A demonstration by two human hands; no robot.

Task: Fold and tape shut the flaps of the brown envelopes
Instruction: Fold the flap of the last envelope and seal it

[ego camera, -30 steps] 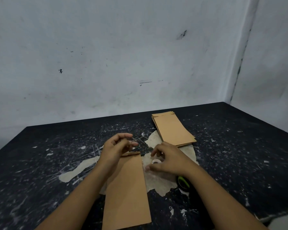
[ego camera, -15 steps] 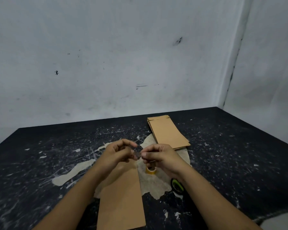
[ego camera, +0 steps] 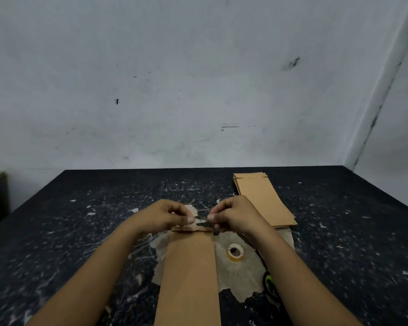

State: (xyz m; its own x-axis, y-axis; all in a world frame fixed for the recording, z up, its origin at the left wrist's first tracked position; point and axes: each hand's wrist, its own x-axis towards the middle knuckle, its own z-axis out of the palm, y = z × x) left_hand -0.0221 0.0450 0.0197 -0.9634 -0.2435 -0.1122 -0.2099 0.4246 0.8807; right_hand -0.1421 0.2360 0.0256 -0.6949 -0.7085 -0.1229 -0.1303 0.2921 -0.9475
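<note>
The left hand (ego camera: 161, 217) and the right hand (ego camera: 236, 214) are close together, just above the far end of a brown envelope (ego camera: 190, 274). Each hand pinches one end of a small strip of tape (ego camera: 201, 222) with thumb and fingertip, and the other fingers are curled in. The strip is held flat between the two hands, right over the folded flap (ego camera: 190, 229).

The tape is clear and very thin, so it is hard to see. It is surely light and floppy, and one side is sticky. It would likely curl up or stick to itself if it went slack, so holding it by both ends and keeping it tight looks like the safe way.

The envelope is long, plain and brown. It lies flat on the bench (ego camera: 339, 231), pointing away from the person. It looks like thin paper that bends and creases easily. Its flap edge looks a bit wavy and not fully pressed down.

To the right of the envelope sits a small tape roll (ego camera: 235, 252). Farther back on the right lies a stack of envelopes (ego camera: 263, 201).
</note>
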